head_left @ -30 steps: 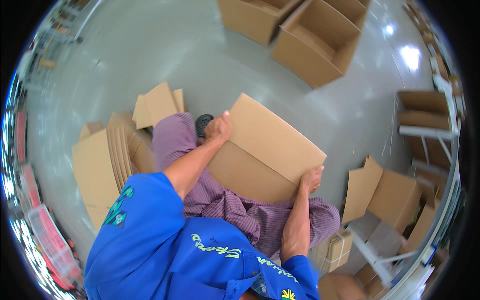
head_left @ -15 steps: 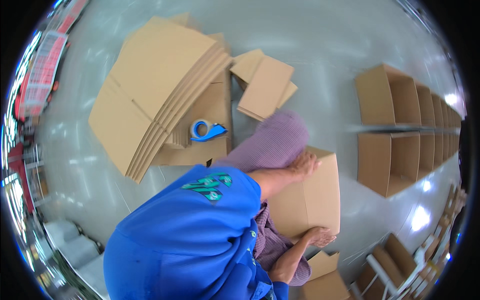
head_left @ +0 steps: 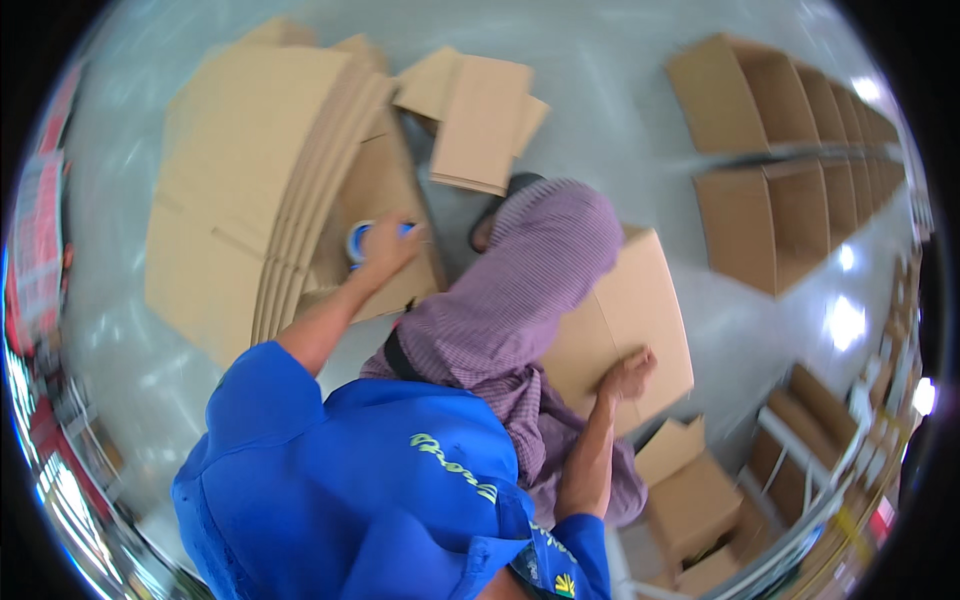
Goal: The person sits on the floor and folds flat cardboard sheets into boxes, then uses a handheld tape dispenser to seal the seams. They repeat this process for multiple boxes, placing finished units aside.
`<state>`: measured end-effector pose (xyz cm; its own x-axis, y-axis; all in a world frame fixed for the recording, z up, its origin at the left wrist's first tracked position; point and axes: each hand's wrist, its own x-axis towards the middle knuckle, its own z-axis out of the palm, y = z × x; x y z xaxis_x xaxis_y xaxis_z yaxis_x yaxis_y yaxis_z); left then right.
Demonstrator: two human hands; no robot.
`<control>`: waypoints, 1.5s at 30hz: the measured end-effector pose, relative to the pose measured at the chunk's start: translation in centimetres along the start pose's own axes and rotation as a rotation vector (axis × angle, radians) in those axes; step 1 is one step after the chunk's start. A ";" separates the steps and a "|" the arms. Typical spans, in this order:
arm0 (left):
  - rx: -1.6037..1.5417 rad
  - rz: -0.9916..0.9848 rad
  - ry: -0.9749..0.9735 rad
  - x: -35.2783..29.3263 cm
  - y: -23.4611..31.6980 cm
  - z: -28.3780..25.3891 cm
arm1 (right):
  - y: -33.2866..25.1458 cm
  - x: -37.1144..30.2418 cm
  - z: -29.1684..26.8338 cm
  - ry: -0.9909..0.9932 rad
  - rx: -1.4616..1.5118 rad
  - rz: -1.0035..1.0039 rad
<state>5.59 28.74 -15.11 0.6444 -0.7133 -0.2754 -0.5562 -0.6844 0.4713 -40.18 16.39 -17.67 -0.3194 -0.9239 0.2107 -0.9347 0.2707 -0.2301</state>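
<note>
My left hand (head_left: pixel 390 250) is at the blue tape dispenser (head_left: pixel 357 240), its fingers curled over the handle and somewhat blurred. The dispenser, with its roll of tape, is at the open cardboard beside the flat stack. On the right, a closed brown cardboard box (head_left: pixel 645 300) stands by my legs, partly hidden by my knee. My right hand (head_left: pixel 630 373) lies on the box near its close edge, fingers stretched out and holding nothing.
A stack of flattened cartons (head_left: pixel 230 190) lies at the left. Smaller flat cardboard pieces (head_left: pixel 482 120) are at the top middle. Two rows of open boxes (head_left: pixel 735 215) stand at the right. An open carton (head_left: pixel 695 505) and a white frame (head_left: pixel 800 450) are at the lower right.
My left hand has left the far side of the box and moved left to the tape dispenser. My right hand has moved from the box's near edge onto its top. The view has shifted.
</note>
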 end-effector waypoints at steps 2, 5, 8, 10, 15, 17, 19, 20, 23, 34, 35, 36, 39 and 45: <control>0.260 0.032 -0.137 -0.9 -6.9 3.0 | 0.0 -0.4 0.6 0.053 -0.020 -0.007; 0.214 0.116 -0.074 -1.1 -12.3 6.4 | -0.4 -0.6 0.4 0.022 0.065 0.030; 0.121 0.148 0.131 -1.5 -13.1 8.3 | -0.7 -0.4 0.0 0.019 0.129 0.044; 0.087 0.028 0.113 -1.5 -12.3 7.8 | -0.5 -0.1 -0.4 0.018 0.215 0.032; -0.566 -0.161 -0.112 3.2 -3.4 1.4 | 0.1 0.3 -0.3 -0.027 0.409 0.091; -0.602 0.092 -0.093 5.3 3.5 -2.1 | 0.2 0.4 -0.3 -0.042 0.452 0.132; -0.680 0.290 -0.239 6.8 11.8 -5.5 | 0.1 0.5 -0.4 -0.043 0.515 0.175; -0.690 0.377 -0.346 6.9 16.0 -6.7 | 0.0 0.7 -0.6 -0.036 0.556 0.190; -0.676 0.538 -0.737 5.1 26.8 -7.4 | 0.0 0.9 -1.3 -0.030 0.730 0.271; -0.114 0.546 -1.767 -3.5 38.3 13.4 | 3.6 0.0 -2.3 0.267 0.984 0.401; -0.151 0.508 -1.785 -3.5 38.3 14.0 | 4.9 -0.4 -2.7 0.303 0.841 0.471; -0.196 0.471 -1.808 -3.4 38.4 14.3 | 6.8 -0.7 -3.2 0.457 0.588 0.391; -0.143 0.501 -1.772 -3.0 38.2 14.2 | 10.9 0.0 -4.1 0.223 0.578 0.623; -0.073 0.517 -1.754 -4.0 38.8 13.4 | 11.6 -0.3 -4.3 -0.362 0.869 0.811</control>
<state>-25.58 3.05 -6.94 -0.8212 -0.1761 -0.5427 -0.4453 -0.3968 0.8026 -51.59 21.00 -16.36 -0.5663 -0.6322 -0.5288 -0.0306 0.6573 -0.7530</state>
